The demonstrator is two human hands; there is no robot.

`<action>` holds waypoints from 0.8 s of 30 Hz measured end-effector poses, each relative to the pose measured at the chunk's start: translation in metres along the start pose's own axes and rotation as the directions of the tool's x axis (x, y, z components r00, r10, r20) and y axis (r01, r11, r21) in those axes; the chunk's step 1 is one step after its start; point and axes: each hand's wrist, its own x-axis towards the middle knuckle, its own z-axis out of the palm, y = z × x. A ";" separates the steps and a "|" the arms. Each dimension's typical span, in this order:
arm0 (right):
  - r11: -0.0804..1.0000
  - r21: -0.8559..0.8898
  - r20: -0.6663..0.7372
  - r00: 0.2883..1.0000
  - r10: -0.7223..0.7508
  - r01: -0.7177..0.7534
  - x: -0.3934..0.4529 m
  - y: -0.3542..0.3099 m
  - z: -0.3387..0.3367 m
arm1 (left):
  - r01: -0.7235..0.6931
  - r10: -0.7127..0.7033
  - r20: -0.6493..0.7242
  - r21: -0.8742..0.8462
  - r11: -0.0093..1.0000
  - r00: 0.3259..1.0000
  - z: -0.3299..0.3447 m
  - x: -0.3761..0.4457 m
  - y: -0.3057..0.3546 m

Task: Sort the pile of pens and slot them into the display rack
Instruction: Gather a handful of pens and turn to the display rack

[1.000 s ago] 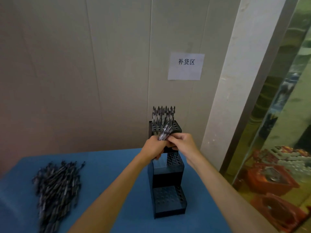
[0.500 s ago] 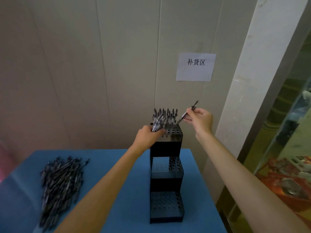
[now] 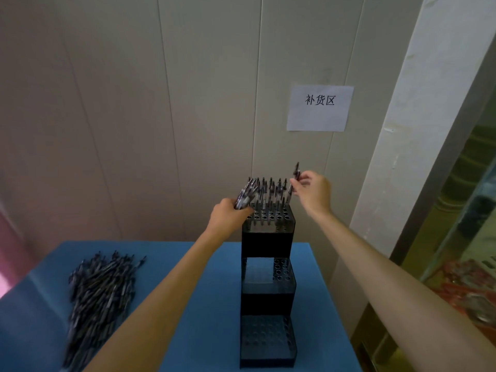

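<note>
A dark three-tiered display rack (image 3: 267,288) stands on the blue table (image 3: 204,312). Several pens (image 3: 271,190) stand upright in the back holes of its top tier; the front holes and both lower tiers show open holes. My left hand (image 3: 228,216) is at the top tier's left edge, shut on a bundle of pens (image 3: 245,196) that fans up and right. At the tier's right rear corner, my right hand (image 3: 314,191) pinches a single pen (image 3: 293,182), nearly upright with its tip at the rack's holes. A large pile of dark pens (image 3: 99,294) lies on the table's left side.
A pale panelled wall stands right behind the table, with a white paper sign (image 3: 319,108) on it. A white pillar (image 3: 410,157) rises to the right. Beyond the table's right edge there are blurred red crates (image 3: 472,288) low down.
My right hand drew one pen from the bundle, carried it up and right, then brought it nearly upright over the rack's right rear corner. My left hand rose to the top tier's left edge.
</note>
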 end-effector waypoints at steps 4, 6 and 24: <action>1.000 -0.029 0.035 0.999 0.010 -0.008 0.001 0.005 0.004 | -0.003 0.003 -0.003 0.004 1.000 1.000 -0.002 0.003 -0.001; 0.999 -0.045 0.059 0.998 0.009 -0.006 0.001 0.008 0.006 | -0.002 0.002 -0.019 -0.001 1.000 1.000 -0.003 0.005 -0.002; 0.973 -0.218 0.172 0.978 0.119 -0.080 -0.016 0.022 0.011 | 0.027 -0.029 -0.051 -0.028 0.999 0.998 -0.009 0.014 -0.015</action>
